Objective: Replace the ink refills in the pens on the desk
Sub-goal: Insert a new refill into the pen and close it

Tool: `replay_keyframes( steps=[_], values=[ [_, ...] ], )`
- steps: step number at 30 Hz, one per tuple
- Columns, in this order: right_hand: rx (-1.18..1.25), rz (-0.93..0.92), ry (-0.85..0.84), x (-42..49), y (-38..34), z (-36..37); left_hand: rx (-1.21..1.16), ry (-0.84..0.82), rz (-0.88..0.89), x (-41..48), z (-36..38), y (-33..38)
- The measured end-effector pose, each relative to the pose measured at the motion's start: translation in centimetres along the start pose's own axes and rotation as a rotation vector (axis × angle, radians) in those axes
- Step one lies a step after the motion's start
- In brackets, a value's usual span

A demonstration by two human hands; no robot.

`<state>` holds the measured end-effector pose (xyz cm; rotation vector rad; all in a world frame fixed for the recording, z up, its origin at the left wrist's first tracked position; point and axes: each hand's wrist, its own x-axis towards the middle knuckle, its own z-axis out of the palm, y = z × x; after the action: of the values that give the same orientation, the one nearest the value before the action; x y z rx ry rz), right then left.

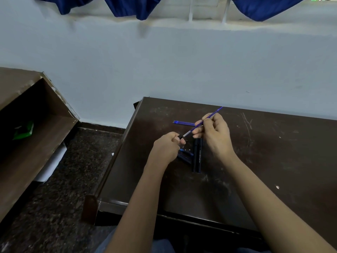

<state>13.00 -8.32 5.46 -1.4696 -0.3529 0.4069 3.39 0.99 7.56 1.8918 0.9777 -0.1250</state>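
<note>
The left hand (167, 147) is curled round a small black pen part (180, 137), and only the end of that part pokes out. The right hand (215, 132) pinches a long blue refill (206, 119) near its middle. The refill slants up and away to the right, above the desk (273, 161), and its silver tip meets the black part.

The refill looks thin and very light, and it would likely bend if pushed hard. It seems best to hold it close to the tip and keep it straight.

Spare refills (184, 122) lie just beyond the hands. Black pens (197, 156) lie under the hands, with small blue bits (186, 152) beside them.
</note>
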Motion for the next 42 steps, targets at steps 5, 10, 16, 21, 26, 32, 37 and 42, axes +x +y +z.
replay_keyframes(
  steps=[5,10,16,21,26,32,37,42],
  values=[
    [-0.078,-0.011,-0.073,-0.3,0.5,0.6,0.008,-0.017,0.055,0.3,-0.1,-0.5],
    [-0.487,-0.078,-0.164,-0.2,1.7,0.9,-0.06,0.123,0.139,0.3,-0.1,-0.9],
    [-1.174,-0.068,-0.283,-0.2,4.7,-0.1,-0.179,0.208,0.179,0.3,-0.2,-1.1],
    [-1.329,0.013,-0.343,-0.8,5.5,0.3,-0.199,0.196,0.181,0.3,0.0,-1.2],
    [-1.359,-0.044,-0.36,-0.5,6.2,0.4,-0.176,0.188,0.167,0.4,-0.2,-1.1],
    [-0.361,0.146,0.0,0.9,5.0,0.6,-0.169,0.194,0.165,0.3,-0.2,-1.4],
    [0.458,0.314,-0.003,2.1,-0.1,0.4,-0.118,0.185,0.172,0.3,-0.4,-1.4],
    [0.53,0.298,-0.04,2.0,-0.9,0.0,-0.122,0.183,0.176,0.2,-0.2,-1.4]
  ],
)
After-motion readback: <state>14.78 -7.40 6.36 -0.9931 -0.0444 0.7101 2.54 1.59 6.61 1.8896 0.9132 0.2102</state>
